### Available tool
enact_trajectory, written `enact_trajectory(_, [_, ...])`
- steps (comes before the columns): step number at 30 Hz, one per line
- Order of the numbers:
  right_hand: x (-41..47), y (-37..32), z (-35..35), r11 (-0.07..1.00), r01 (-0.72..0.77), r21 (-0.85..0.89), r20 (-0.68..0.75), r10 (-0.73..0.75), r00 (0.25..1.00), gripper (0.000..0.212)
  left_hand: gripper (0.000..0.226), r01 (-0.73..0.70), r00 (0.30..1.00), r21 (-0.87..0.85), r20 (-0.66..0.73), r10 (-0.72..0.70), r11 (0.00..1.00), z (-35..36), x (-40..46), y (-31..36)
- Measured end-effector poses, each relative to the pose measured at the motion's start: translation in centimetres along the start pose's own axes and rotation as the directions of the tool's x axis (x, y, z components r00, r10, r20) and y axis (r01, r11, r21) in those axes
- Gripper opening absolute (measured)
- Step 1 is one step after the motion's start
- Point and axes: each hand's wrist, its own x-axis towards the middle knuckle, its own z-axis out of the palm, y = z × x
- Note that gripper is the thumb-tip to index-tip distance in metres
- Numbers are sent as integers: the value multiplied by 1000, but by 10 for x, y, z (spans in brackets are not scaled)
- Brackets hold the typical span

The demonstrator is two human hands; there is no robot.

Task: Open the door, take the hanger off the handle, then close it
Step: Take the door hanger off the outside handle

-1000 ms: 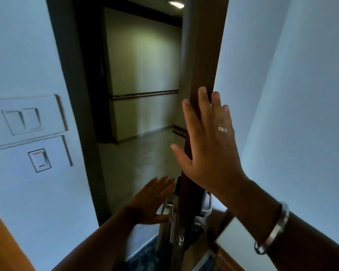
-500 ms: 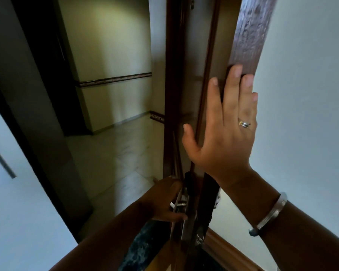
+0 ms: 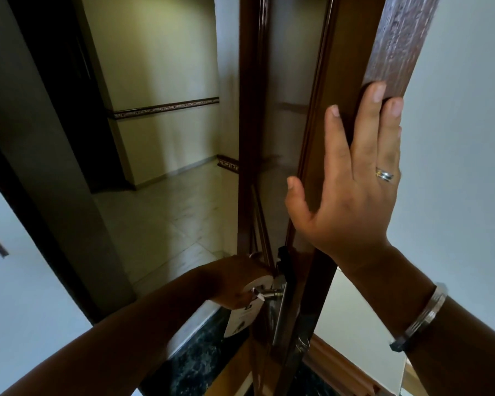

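The dark wooden door (image 3: 343,81) stands open, seen edge-on in the middle of the head view. My right hand (image 3: 355,190) lies flat against its edge, fingers spread and pointing up. Low down, a white paper door hanger (image 3: 245,315) hangs around the silver outer handle (image 3: 270,294). My left hand (image 3: 235,281) reaches around the door's outer side and grips the hanger's rounded top at the handle. Most of the left hand's fingers are hidden behind the hanger.
Beyond the doorway lies a tiled corridor floor (image 3: 169,224) with cream walls and a patterned border strip (image 3: 166,107). The dark door frame (image 3: 49,195) runs down the left side. A pale wall (image 3: 463,138) stands close on the right, with wooden skirting (image 3: 337,364) below.
My left hand went from open in the gap to closed on the hanger at the outer handle. The view has turned right; the wall switches have left the frame.
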Motion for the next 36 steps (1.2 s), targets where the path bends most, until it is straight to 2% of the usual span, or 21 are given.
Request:
enact_trajectory(3, [-1, 2, 0, 1000, -3, 19, 2, 3, 1000, 69, 63, 23, 999, -35, 30, -22, 999, 0, -2, 0])
enact_trajectory(7, [-1, 4, 1, 999, -2, 39, 0, 2, 1000, 69, 69, 91, 995, -141, -25, -95, 986, -7, -3, -7])
enact_trajectory(10, [-2, 4, 3, 999, -5, 48, -1, 5, 1000, 68, 65, 167, 981, -303, -44, -189, 938, -10, 3, -12])
enact_trajectory(13, [-2, 3, 3, 998, -7, 65, 1, 7, 1000, 68, 67, 213, 972, -389, -9, -235, 896, -11, 16, -16])
enact_trajectory(16, [-3, 2, 4, 997, -7, 79, 2, 7, 1000, 68, 75, 232, 966, -496, 15, -259, 837, -6, 29, -21])
enact_trajectory(19, [-3, 1, 3, 996, 2, 86, 4, -2, 1000, 67, 79, 226, 956, -581, -21, -293, 782, -1, 40, -25])
enact_trajectory(23, [-3, 0, 4, 997, 16, 80, -7, -16, 1000, 66, 63, 245, 919, -671, -70, -389, 700, 7, 50, -29])
enact_trajectory(26, [-3, 0, 6, 996, 22, 85, -18, -21, 1000, 66, 50, 306, 860, -616, -148, -488, 726, 13, 50, -32])
enact_trajectory(31, [-2, -7, 7, 994, 21, 104, -18, -20, 1000, 66, 76, 454, 728, -437, -320, -606, 776, 15, 32, -31])
enact_trajectory(34, [0, -14, 6, 992, 19, 128, -4, -19, 1000, 65, 84, 500, 621, -402, -451, -641, 767, 7, 16, -30])
enact_trajectory(36, [2, -21, 6, 987, 17, 158, 4, -17, 1000, 65, 88, 544, 524, -416, -509, -683, 728, -1, 5, -30])
